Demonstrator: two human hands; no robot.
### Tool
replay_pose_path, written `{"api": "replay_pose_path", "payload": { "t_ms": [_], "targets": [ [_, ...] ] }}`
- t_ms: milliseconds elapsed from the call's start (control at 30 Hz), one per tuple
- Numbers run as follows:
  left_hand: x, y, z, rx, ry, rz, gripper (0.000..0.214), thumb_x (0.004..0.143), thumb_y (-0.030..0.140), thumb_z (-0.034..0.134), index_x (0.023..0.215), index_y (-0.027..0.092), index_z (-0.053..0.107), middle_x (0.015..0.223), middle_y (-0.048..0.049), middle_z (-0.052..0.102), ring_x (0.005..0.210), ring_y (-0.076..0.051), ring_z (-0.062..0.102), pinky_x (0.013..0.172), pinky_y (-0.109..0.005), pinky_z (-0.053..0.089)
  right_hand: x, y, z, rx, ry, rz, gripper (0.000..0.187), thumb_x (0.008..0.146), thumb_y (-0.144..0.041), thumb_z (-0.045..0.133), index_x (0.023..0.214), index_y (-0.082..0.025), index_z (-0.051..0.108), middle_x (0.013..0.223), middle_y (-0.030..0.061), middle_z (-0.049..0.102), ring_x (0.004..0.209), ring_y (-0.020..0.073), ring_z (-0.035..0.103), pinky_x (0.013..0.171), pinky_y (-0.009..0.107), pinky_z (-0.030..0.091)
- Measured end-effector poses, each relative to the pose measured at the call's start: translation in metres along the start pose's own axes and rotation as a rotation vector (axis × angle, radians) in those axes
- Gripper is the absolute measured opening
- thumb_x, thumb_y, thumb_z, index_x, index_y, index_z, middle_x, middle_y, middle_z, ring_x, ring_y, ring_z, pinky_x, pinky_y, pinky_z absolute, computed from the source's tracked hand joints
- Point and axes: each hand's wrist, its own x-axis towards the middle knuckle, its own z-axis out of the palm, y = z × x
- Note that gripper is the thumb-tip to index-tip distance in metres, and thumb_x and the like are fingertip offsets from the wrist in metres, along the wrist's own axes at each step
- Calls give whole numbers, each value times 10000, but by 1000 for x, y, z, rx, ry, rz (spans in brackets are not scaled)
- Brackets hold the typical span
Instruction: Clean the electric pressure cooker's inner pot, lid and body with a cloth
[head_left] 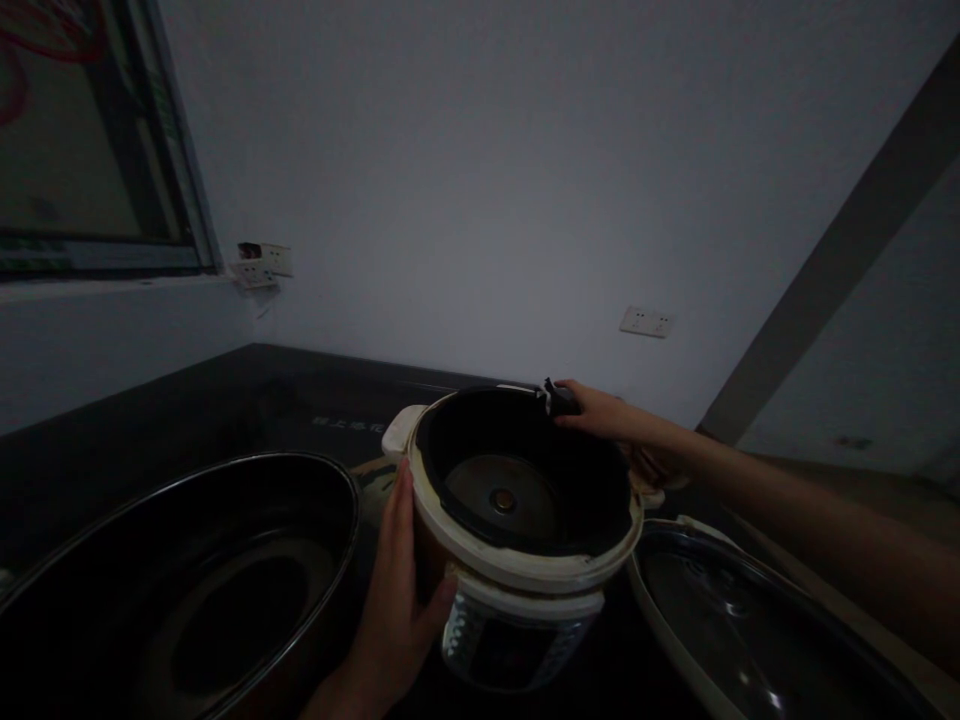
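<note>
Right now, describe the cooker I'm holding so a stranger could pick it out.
On the dark countertop, look between the big dark pan on the left and the glass lid on the right. The cooker stands there, left hand on its side, right hand at its far rim. It alone has a cream rim, open black well and front control panel.

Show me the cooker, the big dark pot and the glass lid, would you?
cooker [525,572], head view, on its cream front rim.
big dark pot [187,530], head view, on its inner wall.
glass lid [712,590], head view, on the glass pane.
</note>
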Motion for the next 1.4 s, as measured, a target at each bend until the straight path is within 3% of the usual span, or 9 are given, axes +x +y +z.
{"api": "replay_pose_path", "payload": {
  "t_ms": [200,300,400,600,900,1000,1200,1400],
  "targets": [
    [0,0,0,-8,0,-15,772,922,511,446,1527,297,18,1619,-88,72,1471,-313,105,1163,-545,161,29,-13,0,7,-60,-28,322,869,-164,546,1181,-98,589,1149,113,676,1021,204,635,865,271,468],
    [-2,0,0,-6,-2,-21,772,923,521,435,1528,287,17,1620,-87,65,1472,-314,99,1160,-539,181,43,-26,1,-18,-87,-43,247,908,-237,560,1115,-115,614,1091,84,672,985,204,637,860,341,501],
    [-3,-1,1,4,0,-13,767,923,537,420,1528,290,19,1620,-86,65,1471,-315,103,1155,-550,186,51,-33,-1,-50,-97,-54,292,905,-359,590,1104,-146,612,1111,60,637,972,209,630,838,407,528],
    [-3,-2,1,-8,5,-28,764,923,518,437,1525,314,14,1619,-82,71,1468,-322,114,1151,-582,167,52,-43,3,-92,-21,-71,296,914,-355,580,1136,-159,598,1146,71,621,1001,207,620,855,416,524],
    [-4,-5,1,-19,-5,-8,766,924,514,432,1526,308,7,1622,-76,48,1472,-322,88,1154,-590,145,73,-91,26,-61,28,-208,274,923,-365,563,1105,-167,613,1130,66,633,994,198,623,867,415,517],
    [-4,-5,1,-20,-11,-16,770,921,504,443,1526,310,8,1623,-73,47,1473,-318,88,1154,-584,160,75,-93,27,-48,51,-234,260,939,-356,533,1074,-156,628,1075,64,661,964,188,634,865,400,504],
    [-3,-4,1,-15,-9,-16,791,914,539,429,1529,285,2,1622,-89,50,1471,-333,96,1144,-575,213,72,-93,26,-50,79,-330,263,948,-249,469,1088,-146,666,1082,83,707,985,173,633,812,235,426],
    [-3,-4,0,-24,-19,-2,810,908,569,417,1530,272,-8,1623,-96,38,1472,-332,90,1152,-560,210,69,-81,16,-133,32,-346,281,910,-214,488,1098,-149,687,1084,97,719,984,186,645,805,225,420]
  ]
}}
